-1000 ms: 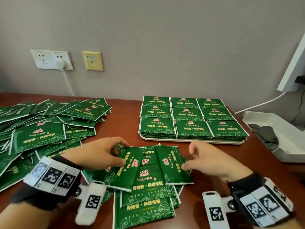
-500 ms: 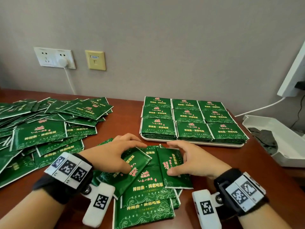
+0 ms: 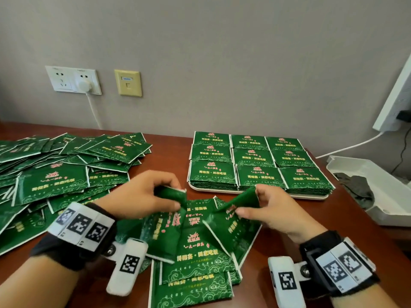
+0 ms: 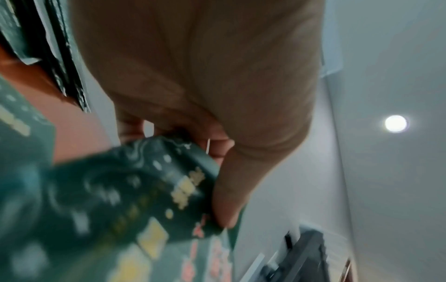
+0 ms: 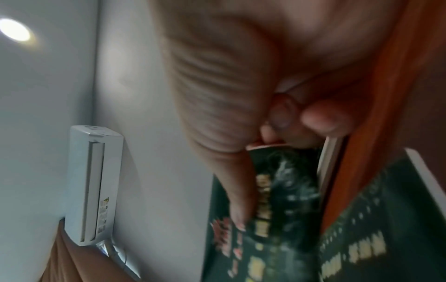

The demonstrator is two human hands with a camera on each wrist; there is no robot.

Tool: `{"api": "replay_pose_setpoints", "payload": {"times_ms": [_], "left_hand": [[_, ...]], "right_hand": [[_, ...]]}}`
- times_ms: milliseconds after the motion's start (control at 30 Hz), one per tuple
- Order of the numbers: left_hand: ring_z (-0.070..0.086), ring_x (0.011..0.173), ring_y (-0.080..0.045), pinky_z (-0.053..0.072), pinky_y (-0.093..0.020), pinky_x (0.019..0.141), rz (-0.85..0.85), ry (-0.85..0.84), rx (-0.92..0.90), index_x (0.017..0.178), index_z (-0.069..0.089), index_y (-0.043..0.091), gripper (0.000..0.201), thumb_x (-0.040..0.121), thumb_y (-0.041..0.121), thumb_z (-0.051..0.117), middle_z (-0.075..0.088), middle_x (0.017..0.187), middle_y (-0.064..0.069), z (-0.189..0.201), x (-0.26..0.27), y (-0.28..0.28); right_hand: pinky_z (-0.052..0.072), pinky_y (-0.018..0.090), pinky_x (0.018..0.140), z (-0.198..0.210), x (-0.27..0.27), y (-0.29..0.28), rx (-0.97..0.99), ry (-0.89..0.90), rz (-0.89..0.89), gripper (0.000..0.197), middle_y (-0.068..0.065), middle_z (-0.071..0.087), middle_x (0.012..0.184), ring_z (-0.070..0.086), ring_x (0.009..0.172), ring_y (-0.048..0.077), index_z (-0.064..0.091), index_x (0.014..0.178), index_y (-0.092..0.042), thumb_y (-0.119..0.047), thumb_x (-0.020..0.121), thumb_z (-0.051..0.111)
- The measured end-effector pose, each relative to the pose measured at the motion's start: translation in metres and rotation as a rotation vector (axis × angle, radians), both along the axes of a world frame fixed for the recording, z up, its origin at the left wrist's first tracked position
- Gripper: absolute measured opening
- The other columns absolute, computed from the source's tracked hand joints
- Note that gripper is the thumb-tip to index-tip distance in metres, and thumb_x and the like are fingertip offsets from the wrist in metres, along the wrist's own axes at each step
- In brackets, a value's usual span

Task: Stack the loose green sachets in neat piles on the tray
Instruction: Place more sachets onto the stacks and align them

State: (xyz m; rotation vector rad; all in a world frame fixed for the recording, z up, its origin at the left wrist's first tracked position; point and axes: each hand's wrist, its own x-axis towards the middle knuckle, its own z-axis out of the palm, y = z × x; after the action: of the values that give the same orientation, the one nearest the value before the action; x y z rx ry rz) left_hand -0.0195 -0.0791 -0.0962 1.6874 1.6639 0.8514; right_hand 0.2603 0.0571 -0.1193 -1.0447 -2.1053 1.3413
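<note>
We see the left hand (image 3: pixel 142 196) pinching one green sachet (image 3: pixel 171 196) and the right hand (image 3: pixel 275 210) pinching another sachet (image 3: pixel 240 201), both lifted over a small heap of sachets (image 3: pixel 195 252) on the counter (image 3: pixel 169 156). Just beyond lies the tray (image 3: pixel 311 197) with its neat piles (image 3: pixel 255 161). Left of the tray sprawls the loose pile (image 3: pixel 62 172); right of it sits a white bin (image 3: pixel 378 187).

looks like a plain office or spare room tbh: dark red wooden desk (image 3: pixel 169 150) pushed against a bare grey wall (image 3: pixel 222 52), double wall socket (image 3: pixel 73 82) with a white plug in it at 11 o'clock, yellowish data port (image 3: pixel 128 83) just beside it, wall-mounted air conditioner (image 5: pixel 94 183) and a round recessed ceiling light (image 4: pixel 395 123) in the wrist views
</note>
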Motion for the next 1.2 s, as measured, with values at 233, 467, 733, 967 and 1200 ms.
{"api": "replay_pose_setpoints", "payload": {"times_ms": [233,467,733,967,1200], "left_hand": [[0.060,0.053,-0.014,0.044,-0.021,0.038,0.399,-0.691,0.229,0.116,0.056,0.021,0.026,0.094,0.008,0.062,0.067,0.079,-0.012,0.022,0.000,0.050],[0.066,0.068,-0.015,0.061,-0.027,0.059,0.512,-0.574,0.269,0.099,0.071,0.021,0.029,0.099,-0.001,0.053,0.058,0.102,-0.012,0.028,-0.015,0.165],[0.044,0.047,-0.012,0.042,-0.022,0.049,0.570,-0.272,0.239,0.115,0.073,0.024,0.025,0.095,0.013,0.064,0.071,0.075,-0.005,0.008,-0.031,0.217],[0.068,0.103,-0.023,0.050,-0.031,0.092,0.513,-0.070,0.184,0.122,0.071,0.021,0.030,0.093,0.025,0.069,0.070,0.123,-0.007,0.008,-0.041,0.233],[0.064,0.115,-0.024,0.048,-0.035,0.099,0.450,0.034,0.092,0.134,0.063,0.020,0.045,0.092,0.034,0.070,0.065,0.132,-0.005,0.008,-0.036,0.235]], "right_hand": [[0.028,0.022,0.047,0.012,0.005,0.023,-0.018,0.282,-0.242,0.014,-0.003,0.063,0.071,0.040,0.047,0.003,0.064,0.099,-0.011,-0.023,0.093,0.069],[0.043,0.023,0.050,0.053,0.000,0.117,-0.068,0.217,-0.389,0.010,0.001,0.055,0.063,0.053,0.054,0.011,0.063,0.088,-0.007,-0.014,0.094,0.068],[0.040,0.024,0.047,0.065,-0.018,0.211,-0.082,-0.092,-0.449,0.018,0.002,0.050,0.063,0.044,0.052,0.014,0.058,0.082,-0.010,-0.018,0.098,0.064],[0.034,0.024,0.044,0.064,-0.033,0.241,-0.010,-0.275,-0.418,0.017,0.001,0.043,0.063,0.036,0.047,0.013,0.062,0.086,-0.008,-0.020,0.098,0.064],[0.039,0.023,0.043,0.063,-0.041,0.245,0.051,-0.406,-0.397,0.013,0.004,0.056,0.058,0.046,0.044,0.013,0.066,0.095,-0.003,-0.015,0.095,0.068]]}}
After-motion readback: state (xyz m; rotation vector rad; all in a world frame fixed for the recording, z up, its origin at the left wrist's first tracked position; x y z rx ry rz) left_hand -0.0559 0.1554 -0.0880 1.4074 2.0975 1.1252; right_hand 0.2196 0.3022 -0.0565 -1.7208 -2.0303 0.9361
